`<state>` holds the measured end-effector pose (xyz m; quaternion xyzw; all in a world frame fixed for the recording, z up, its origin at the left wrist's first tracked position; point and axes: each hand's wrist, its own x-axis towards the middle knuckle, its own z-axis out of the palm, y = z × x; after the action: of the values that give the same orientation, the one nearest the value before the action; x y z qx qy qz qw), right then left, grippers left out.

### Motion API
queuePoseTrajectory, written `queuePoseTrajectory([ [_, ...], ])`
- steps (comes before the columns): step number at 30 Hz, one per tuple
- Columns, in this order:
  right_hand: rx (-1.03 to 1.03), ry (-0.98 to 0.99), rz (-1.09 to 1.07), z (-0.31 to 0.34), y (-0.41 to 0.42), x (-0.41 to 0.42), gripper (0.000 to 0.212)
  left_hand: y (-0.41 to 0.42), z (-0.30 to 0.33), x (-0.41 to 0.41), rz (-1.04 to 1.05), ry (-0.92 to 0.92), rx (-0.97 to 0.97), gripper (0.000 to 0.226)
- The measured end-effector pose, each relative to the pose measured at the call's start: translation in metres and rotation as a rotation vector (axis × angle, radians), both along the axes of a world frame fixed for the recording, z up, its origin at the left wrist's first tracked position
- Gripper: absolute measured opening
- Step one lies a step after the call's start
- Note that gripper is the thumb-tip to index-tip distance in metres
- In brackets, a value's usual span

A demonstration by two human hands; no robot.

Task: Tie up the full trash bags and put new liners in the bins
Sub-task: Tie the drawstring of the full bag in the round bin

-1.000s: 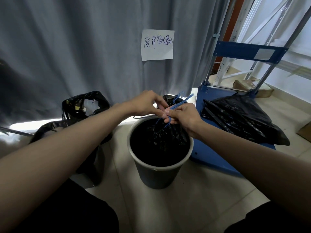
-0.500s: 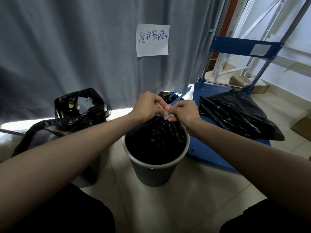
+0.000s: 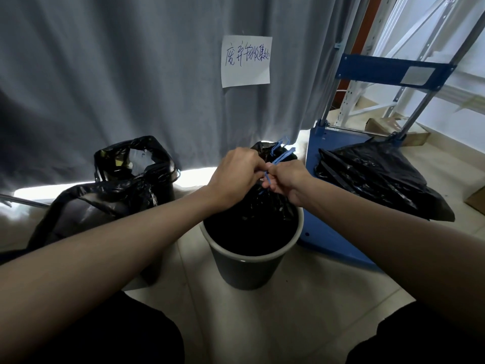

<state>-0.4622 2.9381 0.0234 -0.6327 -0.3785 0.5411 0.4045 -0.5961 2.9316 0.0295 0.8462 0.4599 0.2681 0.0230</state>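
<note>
Right above the far rim of the grey bin (image 3: pixel 246 269), both hands meet at the gathered neck of the black trash bag (image 3: pixel 265 206) that sits inside it. The left hand (image 3: pixel 236 177) is curled, its fingertips pinching the blue drawstring (image 3: pixel 280 157) where the bag's top is bunched; the right hand (image 3: pixel 287 179) is also curled and pinches the same drawstring just beside the left, the two hands touching. The loose blue ends stick up and away beyond the knuckles, while a short loop hangs below the pinch against the bag. The bag's body drops from the grip down into the bin. To the left, on the floor, stands a second bin with an open black bag (image 3: pixel 131 164). At right, a folded pile of black bags (image 3: pixel 375 179) lies on the deck of a blue cart (image 3: pixel 330 232). Behind hangs a grey curtain (image 3: pixel 105 74) with a paper note (image 3: pixel 246 61).
</note>
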Motion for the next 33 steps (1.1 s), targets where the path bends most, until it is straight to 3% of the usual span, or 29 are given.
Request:
queuePoseTrajectory([
  [6,0.003,-0.04,0.041,-0.002,0.001,0.002,0.017,0.005,0.003,-0.008,-0.133,0.057,-0.027,0.013],
  [8,0.075,-0.065,0.003,-0.002,0.002,0.003,0.008,0.013,0.008,-0.012,-0.125,0.018,-0.183,0.009],
  [12,0.213,-0.006,0.063,0.007,-0.002,0.006,0.021,0.025,0.013,-0.023,-0.039,-0.176,-0.582,0.007],
  [14,0.263,-0.087,0.203,0.009,-0.006,0.004,0.017,0.027,0.015,-0.027,-0.012,-0.266,-0.73,0.011],
  [17,0.322,-0.279,0.351,0.008,-0.013,0.002,0.021,0.027,0.02,-0.033,0.012,-0.252,-0.847,0.017],
  [20,0.376,-0.4,0.366,0.006,-0.017,0.006,0.023,0.028,0.023,-0.039,0.01,-0.237,-0.902,0.016],
  [26,0.456,-0.388,0.339,0.004,-0.02,0.004,0.007,0.03,0.026,-0.04,0.059,-0.22,-0.91,0.018],
  [33,0.368,-0.376,0.345,0.003,-0.018,-0.001,0.019,0.032,0.023,-0.038,0.061,-0.223,-0.878,0.025],
])
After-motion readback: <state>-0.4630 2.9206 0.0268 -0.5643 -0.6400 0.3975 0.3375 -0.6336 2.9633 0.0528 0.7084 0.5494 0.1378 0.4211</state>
